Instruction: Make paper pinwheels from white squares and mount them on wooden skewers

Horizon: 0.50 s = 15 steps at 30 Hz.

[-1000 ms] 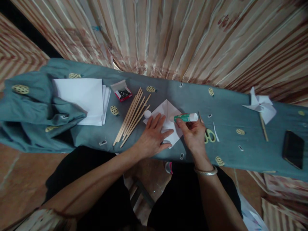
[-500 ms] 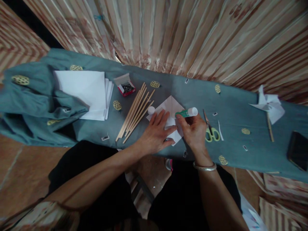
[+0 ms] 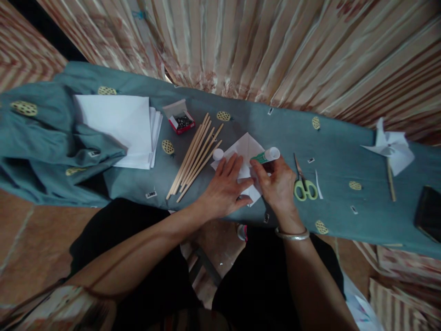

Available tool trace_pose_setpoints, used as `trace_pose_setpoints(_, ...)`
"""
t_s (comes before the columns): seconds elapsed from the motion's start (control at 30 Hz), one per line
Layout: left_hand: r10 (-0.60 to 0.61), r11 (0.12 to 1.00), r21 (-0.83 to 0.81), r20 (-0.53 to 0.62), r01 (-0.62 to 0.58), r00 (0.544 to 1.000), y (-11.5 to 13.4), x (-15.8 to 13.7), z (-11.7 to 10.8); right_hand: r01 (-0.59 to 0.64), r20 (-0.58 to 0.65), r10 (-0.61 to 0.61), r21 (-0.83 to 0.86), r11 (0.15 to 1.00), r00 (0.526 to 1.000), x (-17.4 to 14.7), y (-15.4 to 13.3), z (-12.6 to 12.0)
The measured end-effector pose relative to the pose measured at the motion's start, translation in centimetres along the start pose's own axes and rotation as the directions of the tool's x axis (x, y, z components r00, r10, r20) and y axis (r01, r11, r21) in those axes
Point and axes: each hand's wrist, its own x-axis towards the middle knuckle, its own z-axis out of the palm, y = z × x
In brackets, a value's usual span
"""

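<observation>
One flat, spread left hand is pinning creased white square paper on teal cloth; the right hand is gripping a green-and-white cylindrical glue stick, apparently gluing; further strokes call for steady pinning.

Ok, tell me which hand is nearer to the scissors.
Right. The right hand, holding the glue stick, is just left of the scissors; the left hand is farther off, spread on the white paper.

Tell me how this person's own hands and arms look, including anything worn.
The left hand and right hand are ungloved. A silvery bangle circles the right wrist. A pale, patterned sleeve ends near the left elbow; no right sleeve shows.
</observation>
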Motion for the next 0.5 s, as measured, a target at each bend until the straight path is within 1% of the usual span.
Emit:
trace_pose_setpoints(0.13,0.005,1.000,0.022,-0.010,-0.005,1.000,0.04,-0.03,-0.03,0.026,-0.007,-0.026,-0.011,1.000,1.000,0.02,-0.02,0.09)
trace_pose_setpoints(0.3,0.000,0.999,0.043,0.009,0.000,1.000,0.13,0.03,-0.20,0.060,-0.002,-0.060,-0.027,0.998,0.998,-0.13,-0.05,0.17)
trace_pose_setpoints(0.5,-0.004,0.999,0.051,0.012,0.003,1.000,0.16,0.07,-0.25,0.053,0.016,-0.052,-0.020,0.998,0.998,-0.17,-0.22,0.14)
